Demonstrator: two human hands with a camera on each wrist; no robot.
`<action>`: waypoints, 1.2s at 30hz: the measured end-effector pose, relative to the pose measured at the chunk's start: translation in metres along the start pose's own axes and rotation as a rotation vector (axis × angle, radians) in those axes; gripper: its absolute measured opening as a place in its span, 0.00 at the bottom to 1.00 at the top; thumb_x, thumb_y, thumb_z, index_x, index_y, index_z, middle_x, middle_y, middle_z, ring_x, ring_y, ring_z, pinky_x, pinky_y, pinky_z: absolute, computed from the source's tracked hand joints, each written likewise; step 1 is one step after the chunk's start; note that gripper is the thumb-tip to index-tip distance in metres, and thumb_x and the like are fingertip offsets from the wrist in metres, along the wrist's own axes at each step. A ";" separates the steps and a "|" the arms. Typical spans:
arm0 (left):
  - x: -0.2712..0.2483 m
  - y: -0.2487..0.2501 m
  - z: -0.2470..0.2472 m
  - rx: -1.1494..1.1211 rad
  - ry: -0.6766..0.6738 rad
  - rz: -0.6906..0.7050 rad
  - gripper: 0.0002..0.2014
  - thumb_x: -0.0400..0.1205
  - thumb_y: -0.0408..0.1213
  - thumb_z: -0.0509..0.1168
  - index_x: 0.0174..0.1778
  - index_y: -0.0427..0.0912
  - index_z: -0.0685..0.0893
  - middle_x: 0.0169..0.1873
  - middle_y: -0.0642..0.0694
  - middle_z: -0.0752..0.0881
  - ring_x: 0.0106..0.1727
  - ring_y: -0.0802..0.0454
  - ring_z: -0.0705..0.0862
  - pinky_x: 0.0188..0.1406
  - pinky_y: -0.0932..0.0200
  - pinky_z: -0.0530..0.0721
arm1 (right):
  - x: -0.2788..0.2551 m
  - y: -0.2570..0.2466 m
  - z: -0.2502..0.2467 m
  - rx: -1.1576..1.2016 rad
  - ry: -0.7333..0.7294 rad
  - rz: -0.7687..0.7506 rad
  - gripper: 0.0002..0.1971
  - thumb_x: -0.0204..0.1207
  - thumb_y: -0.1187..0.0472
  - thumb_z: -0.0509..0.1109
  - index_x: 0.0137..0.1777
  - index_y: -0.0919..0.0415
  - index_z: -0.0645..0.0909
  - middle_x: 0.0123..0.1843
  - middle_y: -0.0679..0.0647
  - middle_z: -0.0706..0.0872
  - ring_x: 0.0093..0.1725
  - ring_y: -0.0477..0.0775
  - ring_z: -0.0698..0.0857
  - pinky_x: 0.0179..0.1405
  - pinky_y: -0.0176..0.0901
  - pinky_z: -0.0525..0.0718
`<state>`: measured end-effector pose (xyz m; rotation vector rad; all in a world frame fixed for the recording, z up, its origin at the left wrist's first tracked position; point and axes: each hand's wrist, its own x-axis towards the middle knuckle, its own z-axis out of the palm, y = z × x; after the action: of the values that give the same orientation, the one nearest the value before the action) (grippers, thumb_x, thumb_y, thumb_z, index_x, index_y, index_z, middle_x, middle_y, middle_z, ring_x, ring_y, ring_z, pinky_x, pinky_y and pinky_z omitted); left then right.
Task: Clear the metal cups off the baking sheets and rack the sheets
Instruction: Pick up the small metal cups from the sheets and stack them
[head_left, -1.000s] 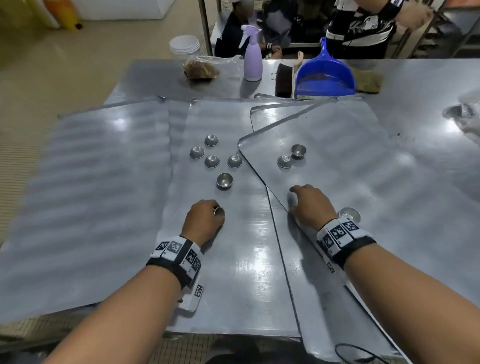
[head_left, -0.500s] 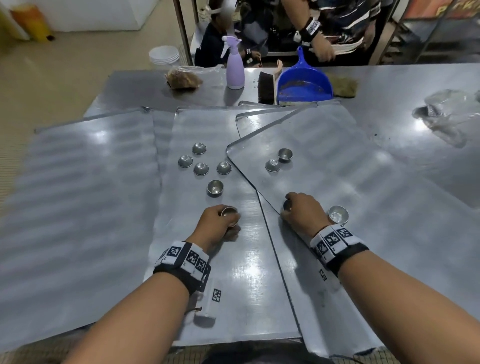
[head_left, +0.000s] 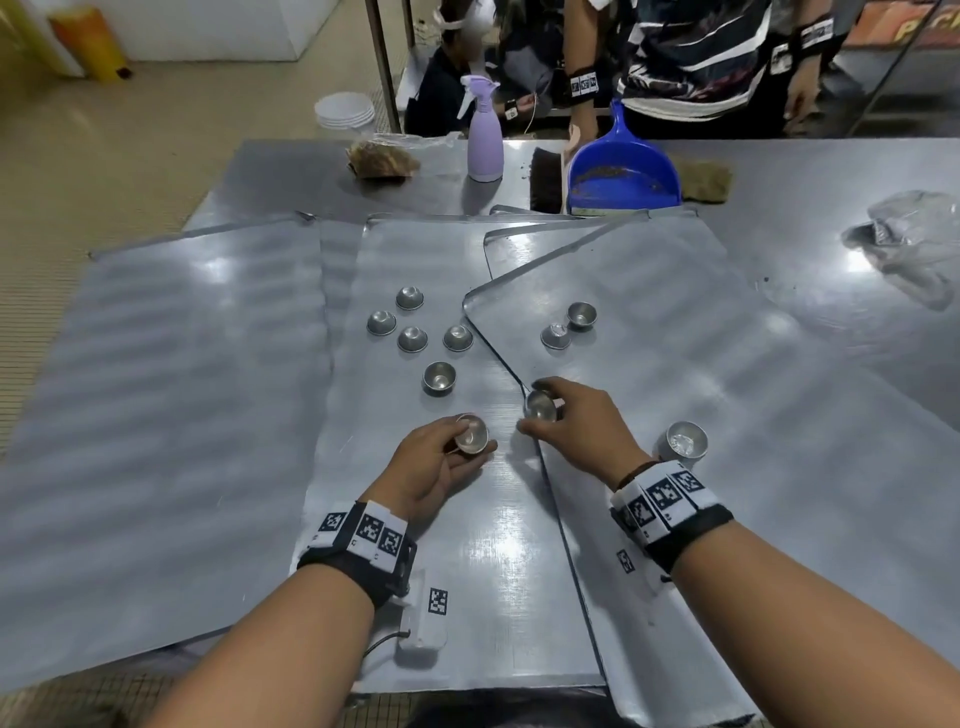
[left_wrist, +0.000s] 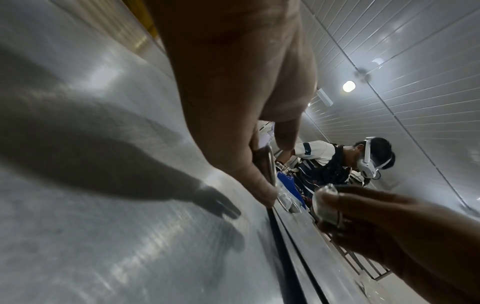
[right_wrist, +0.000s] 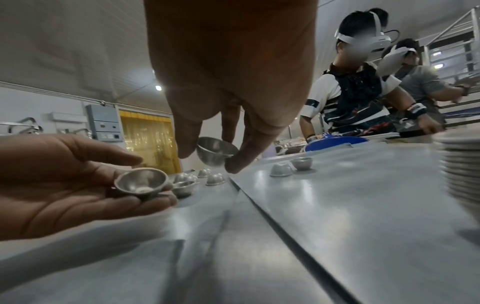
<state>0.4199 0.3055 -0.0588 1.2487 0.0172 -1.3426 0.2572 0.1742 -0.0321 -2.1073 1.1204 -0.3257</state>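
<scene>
We hold one metal cup (head_left: 471, 434) in our left hand (head_left: 426, 470), palm turned up, the cup sitting mouth-up on the curled fingers with the thumb against its rim. Our right hand (head_left: 582, 431) pinches a second cup (head_left: 540, 406) from above, thumb and fingertips around its wall, tilted and lifted just clear of the seam where the right baking sheet (head_left: 727, 415) overlaps the middle baking sheet (head_left: 493, 571).

On the middle sheet five loose cups (head_left: 410, 338) lie in a cluster: four upside down, the nearest one mouth-up. Two more cups (head_left: 569, 325) sit close together on the right sheet, one upright, one inverted. A short stack of cups (head_left: 685, 441) stands just beside our right wrist; the wrist hides its base, and in the right wrist view it is cut off by the frame edge. A third sheet (head_left: 182, 389) lies to the left.

The left wrist view is mostly blocked by our own palm, and the cup there shows only as a thin rim.

At the table's far edge stand a spray bottle (head_left: 483, 140) and a blue dustpan (head_left: 621, 176); what the dustpan holds we cannot make out. Other people beyond are cut off at the frame top.
</scene>
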 end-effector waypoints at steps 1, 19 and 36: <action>0.000 0.000 -0.001 -0.043 0.000 0.005 0.11 0.86 0.34 0.67 0.62 0.35 0.86 0.59 0.27 0.90 0.58 0.35 0.92 0.48 0.51 0.94 | -0.001 -0.006 0.003 0.035 -0.012 -0.027 0.30 0.67 0.47 0.83 0.68 0.52 0.82 0.60 0.50 0.90 0.54 0.50 0.88 0.57 0.44 0.85; -0.022 0.003 -0.025 -0.092 -0.117 0.076 0.14 0.88 0.37 0.65 0.65 0.32 0.85 0.51 0.35 0.92 0.45 0.46 0.93 0.63 0.46 0.88 | -0.003 -0.050 0.047 -0.010 -0.164 -0.212 0.34 0.66 0.45 0.82 0.73 0.49 0.79 0.65 0.44 0.86 0.52 0.42 0.81 0.51 0.38 0.79; -0.030 0.024 -0.070 0.106 0.095 0.170 0.10 0.90 0.42 0.65 0.64 0.44 0.84 0.53 0.38 0.94 0.57 0.45 0.94 0.54 0.55 0.87 | 0.066 -0.064 0.052 -0.191 -0.151 -0.146 0.24 0.79 0.50 0.68 0.73 0.56 0.79 0.71 0.56 0.83 0.65 0.58 0.84 0.65 0.52 0.80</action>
<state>0.4708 0.3670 -0.0536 1.3714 -0.0930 -1.1496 0.3627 0.1695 -0.0316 -2.3455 0.9443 -0.1279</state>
